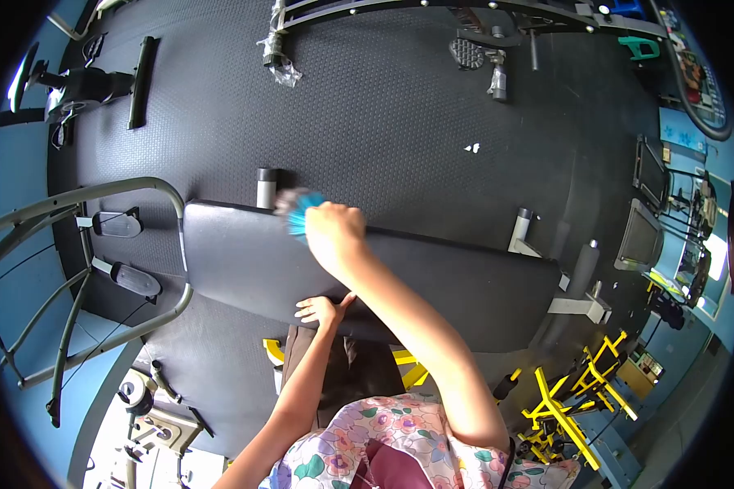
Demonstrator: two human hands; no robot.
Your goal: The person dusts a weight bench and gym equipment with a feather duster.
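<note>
A long black padded bench [465,285] lies across the middle of the view. My right hand [334,228] is closed round a blue-bristled brush [299,213] at the bench's far edge, and the brush is blurred by motion. Its handle is hidden in my fist. Lower down, my left hand [321,311] rests on the bench's near edge with its fingers spread, holding nothing.
A grey-framed exercise machine [81,196] stands at the left, touching or close to the bench's end. Yellow metal frames [559,416] are at the lower right. Treadmills [638,232] stand at the far right. Metal parts [497,69] lie on the black floor [367,106].
</note>
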